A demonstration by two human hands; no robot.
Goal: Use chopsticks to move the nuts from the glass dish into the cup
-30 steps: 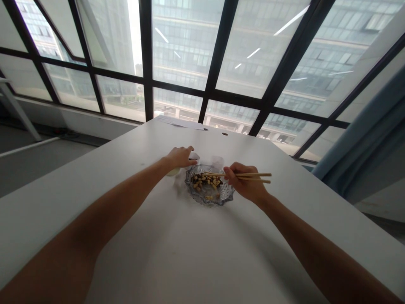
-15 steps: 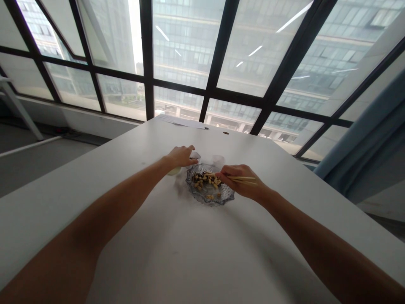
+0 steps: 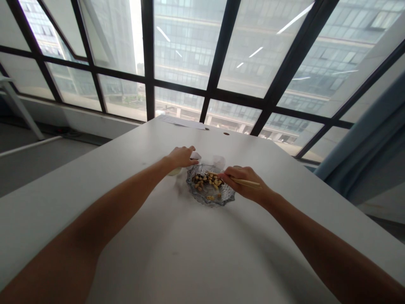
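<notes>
In my right hand [image 3: 242, 179] is a pair of wooden chopsticks [image 3: 248, 183], their tips among the mixed nuts and dark bits [image 3: 204, 180] in a scalloped clear glass bowl [image 3: 226, 195]. Beyond the bowl's left rim, my left hand [image 3: 181, 157] curls its thumb and forefinger round a small clear cup [image 3: 195, 156] with something dark inside. A second clear cup [image 3: 219, 160] stands just behind the bowl. Partly hidden below my left hand is another small container with pale yellowish contents [image 3: 174, 171].
White sheets of paper [image 3: 182, 122] lie at the far end of the white table [image 3: 190, 253], near two dark round spots. Tall dark-framed windows rise behind it. A blue curtain [image 3: 363, 139] hangs on the right, and a white metal frame [image 3: 23, 109] stands at the left.
The chopsticks' rear ends have drawn closer together and dipped slightly, and my right hand has shifted a little. My left hand stays at the small cup.
</notes>
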